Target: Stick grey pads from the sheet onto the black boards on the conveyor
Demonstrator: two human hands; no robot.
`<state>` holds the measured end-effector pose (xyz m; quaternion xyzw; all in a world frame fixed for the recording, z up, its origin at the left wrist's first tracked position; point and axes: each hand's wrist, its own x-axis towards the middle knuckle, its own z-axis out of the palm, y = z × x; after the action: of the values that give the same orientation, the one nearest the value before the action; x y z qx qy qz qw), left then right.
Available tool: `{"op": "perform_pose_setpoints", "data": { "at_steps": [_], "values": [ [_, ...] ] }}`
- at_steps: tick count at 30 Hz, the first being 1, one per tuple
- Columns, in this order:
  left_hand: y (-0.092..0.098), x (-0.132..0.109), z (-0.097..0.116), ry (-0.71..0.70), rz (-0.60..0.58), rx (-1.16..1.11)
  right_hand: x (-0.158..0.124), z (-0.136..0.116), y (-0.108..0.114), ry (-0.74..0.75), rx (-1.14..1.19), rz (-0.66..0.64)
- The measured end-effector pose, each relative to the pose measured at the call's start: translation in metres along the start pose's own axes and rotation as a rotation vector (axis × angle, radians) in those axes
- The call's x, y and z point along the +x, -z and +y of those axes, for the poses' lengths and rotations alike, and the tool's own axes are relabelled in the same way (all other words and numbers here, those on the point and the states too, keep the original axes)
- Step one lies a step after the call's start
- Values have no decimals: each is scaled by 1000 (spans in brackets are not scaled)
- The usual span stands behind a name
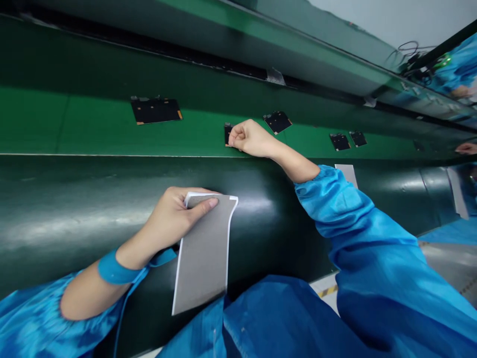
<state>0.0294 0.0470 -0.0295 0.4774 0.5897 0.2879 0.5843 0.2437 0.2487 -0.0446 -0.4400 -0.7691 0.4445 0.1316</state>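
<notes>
My left hand [179, 214] grips a grey sheet with white edges [204, 253] by its top end, thumb on the front face. The sheet hangs down over the dark green surface in front of my body. A blue wrist strap sits on my left wrist. My right hand [251, 139] is out over the green belt, its fingers pinched at a small black panel [227, 134]. Most of that panel is hidden behind the fingers. To its right lies another black panel [278, 122], tilted, and a larger one [156, 110] with orange corners lies to the left.
Two smaller black panels [339, 141] [358, 138] lie farther right on the green belt [100, 129]. A dark ledge [223, 64] runs behind the belt. Another pale sheet [347, 175] shows beyond my right sleeve. At the far right are another person's hand [466, 148] and blue sleeve [458, 64].
</notes>
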Motion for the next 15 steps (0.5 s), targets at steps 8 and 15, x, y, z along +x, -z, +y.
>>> {"op": "perform_pose_setpoints", "data": {
  "at_steps": [8,15],
  "values": [
    [0,1,-1,-16,-17,10,-6,0,7,-23,-119,0],
    [-1,1,0,-3,11,17,-16,1,18,9,-279,-20]
  ]
}}
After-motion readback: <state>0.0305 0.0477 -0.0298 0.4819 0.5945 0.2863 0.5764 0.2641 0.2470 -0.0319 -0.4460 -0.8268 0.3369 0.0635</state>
